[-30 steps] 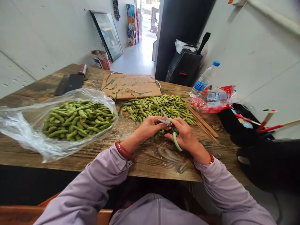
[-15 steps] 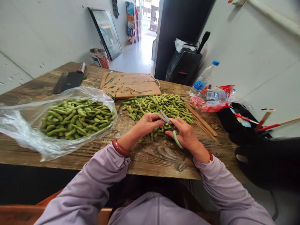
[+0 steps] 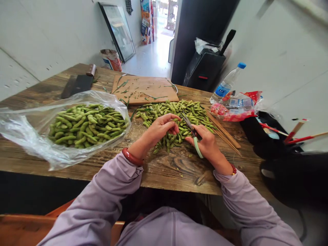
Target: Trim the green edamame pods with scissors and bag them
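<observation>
My right hand [image 3: 206, 140] is closed around a pair of scissors [image 3: 190, 123] with pale green handles, the blades pointing up and left over the pods. Beside it, my left hand [image 3: 162, 129] hovers over the near left part of a loose pile of edamame pods [image 3: 176, 110], its fingers bent and apart, with nothing visible in them. A clear plastic bag [image 3: 61, 158] lies open at the left, full of more edamame pods [image 3: 88, 126]. Part of the loose pile is hidden behind my hands.
A cutting board [image 3: 146, 89] with green scraps lies behind the pile, and a cleaver [image 3: 78, 85] sits at the back left. Wooden chopsticks [image 3: 225, 133], a water bottle [image 3: 227, 83] and a red-and-clear plastic package [image 3: 238, 106] are on the right of the wooden table [image 3: 169, 171].
My left hand has drawn away from the scissor blades and its fingers have parted. My right hand has shifted slightly right with the scissors, and the camera view has moved a little.
</observation>
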Demonstrator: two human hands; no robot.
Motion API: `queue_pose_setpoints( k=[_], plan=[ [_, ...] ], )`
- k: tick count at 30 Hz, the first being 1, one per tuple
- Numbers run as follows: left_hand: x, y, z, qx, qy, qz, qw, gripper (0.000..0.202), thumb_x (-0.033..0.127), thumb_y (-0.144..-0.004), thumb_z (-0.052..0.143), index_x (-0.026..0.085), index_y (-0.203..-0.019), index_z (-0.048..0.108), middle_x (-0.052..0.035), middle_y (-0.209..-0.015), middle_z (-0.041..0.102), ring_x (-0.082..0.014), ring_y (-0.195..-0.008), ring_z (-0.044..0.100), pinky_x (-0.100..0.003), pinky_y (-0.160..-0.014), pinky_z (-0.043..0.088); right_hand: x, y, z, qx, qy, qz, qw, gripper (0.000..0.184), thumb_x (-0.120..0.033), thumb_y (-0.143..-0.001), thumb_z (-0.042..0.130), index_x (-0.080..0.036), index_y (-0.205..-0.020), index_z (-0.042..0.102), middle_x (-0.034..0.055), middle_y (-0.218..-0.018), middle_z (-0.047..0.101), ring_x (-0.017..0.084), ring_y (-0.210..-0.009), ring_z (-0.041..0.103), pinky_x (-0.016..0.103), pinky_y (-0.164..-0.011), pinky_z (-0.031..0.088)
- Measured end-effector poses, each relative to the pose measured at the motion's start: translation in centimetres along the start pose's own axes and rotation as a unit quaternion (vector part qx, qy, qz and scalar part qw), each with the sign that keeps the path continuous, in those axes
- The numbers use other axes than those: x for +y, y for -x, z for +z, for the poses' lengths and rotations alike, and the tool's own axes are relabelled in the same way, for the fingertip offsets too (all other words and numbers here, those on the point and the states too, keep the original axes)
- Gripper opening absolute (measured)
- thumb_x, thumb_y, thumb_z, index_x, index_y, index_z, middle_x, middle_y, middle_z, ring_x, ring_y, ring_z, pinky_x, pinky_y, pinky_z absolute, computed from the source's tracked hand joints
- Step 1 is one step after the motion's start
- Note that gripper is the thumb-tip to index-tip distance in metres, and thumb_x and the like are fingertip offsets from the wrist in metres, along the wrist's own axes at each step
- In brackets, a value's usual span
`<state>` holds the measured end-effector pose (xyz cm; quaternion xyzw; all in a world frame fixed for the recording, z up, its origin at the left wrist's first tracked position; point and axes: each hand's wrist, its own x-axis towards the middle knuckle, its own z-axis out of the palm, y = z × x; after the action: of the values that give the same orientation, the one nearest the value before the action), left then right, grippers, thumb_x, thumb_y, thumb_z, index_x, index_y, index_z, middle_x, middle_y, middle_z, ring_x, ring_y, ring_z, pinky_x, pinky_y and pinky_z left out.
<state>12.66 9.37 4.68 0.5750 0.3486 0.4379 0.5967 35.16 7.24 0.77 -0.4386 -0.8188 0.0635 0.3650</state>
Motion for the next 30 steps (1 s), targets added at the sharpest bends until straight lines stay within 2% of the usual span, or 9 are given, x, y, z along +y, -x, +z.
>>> queue_pose_setpoints(
  k=[3,7,12,16,24,30],
  plan=[
    [0.0,0.0,-0.1,-0.018,-0.006,-0.002,1.000,0.018,0.030,-0.088,0.061,0.013,-0.095,0.062,0.0001,-0.071,0.066,-0.0095,-0.062,0.058,-0.022,-0.062,0.046,-0.1,0.0,0.0,-0.002,-0.008,-0.005,1.000,0.046,-0.040,-0.089,0.071,-0.021,-0.130,0.060,0.0095,-0.103,0.067,0.025,-0.086,0.065,0.039,-0.078,0.056],
    [-0.5,0.0,-0.1,-0.042,-0.005,0.002,0.999,0.027,0.040,-0.089,0.064,0.013,-0.088,0.061,0.0001,-0.072,0.065,-0.0088,-0.061,0.056,-0.022,-0.061,0.046,-0.4,0.0,-0.1,-0.010,-0.024,-0.018,0.999,0.053,-0.038,-0.086,0.074,-0.022,-0.134,0.057,0.0102,-0.110,0.065,0.024,-0.085,0.066,0.040,-0.079,0.058],
    [-1.1,0.0,0.1,-0.070,0.014,0.006,0.997,0.027,0.041,-0.092,0.063,0.014,-0.098,0.063,-0.0006,-0.078,0.065,-0.0102,-0.066,0.058,-0.022,-0.064,0.047,-0.6,0.0,0.0,-0.024,-0.017,-0.031,0.999,0.058,-0.036,-0.084,0.076,-0.022,-0.137,0.056,0.0118,-0.113,0.065,0.028,-0.099,0.065,0.044,-0.087,0.057],
    [-1.4,0.1,0.4,-0.093,0.007,-0.003,0.996,0.027,0.040,-0.093,0.062,0.014,-0.098,0.063,-0.0004,-0.078,0.064,-0.0099,-0.065,0.057,-0.023,-0.064,0.048,-0.4,0.1,0.2,-0.027,-0.022,-0.041,0.999,0.060,-0.037,-0.084,0.077,-0.022,-0.138,0.055,0.0123,-0.115,0.065,0.029,-0.104,0.064,0.045,-0.089,0.057],
    [-1.6,0.5,1.0,-0.111,-0.008,-0.002,0.994,0.033,0.048,-0.094,0.059,0.015,-0.097,0.062,-0.0012,-0.076,0.065,-0.0098,-0.062,0.057,-0.023,-0.062,0.047,-0.4,0.2,0.3,-0.026,-0.037,-0.038,0.998,0.057,-0.039,-0.087,0.074,-0.021,-0.137,0.056,0.0123,-0.112,0.065,0.028,-0.100,0.065,0.044,-0.086,0.056],
    [-1.2,0.5,1.1,-0.108,-0.025,0.001,0.994,0.032,0.046,-0.094,0.058,0.015,-0.093,0.062,-0.0017,-0.076,0.065,-0.0100,-0.062,0.057,-0.023,-0.062,0.047,-0.5,0.2,0.1,-0.038,-0.010,-0.038,0.999,0.049,-0.039,-0.089,0.071,-0.019,-0.133,0.059,0.0102,-0.101,0.066,0.026,-0.088,0.064,0.040,-0.079,0.055]
  ],
)
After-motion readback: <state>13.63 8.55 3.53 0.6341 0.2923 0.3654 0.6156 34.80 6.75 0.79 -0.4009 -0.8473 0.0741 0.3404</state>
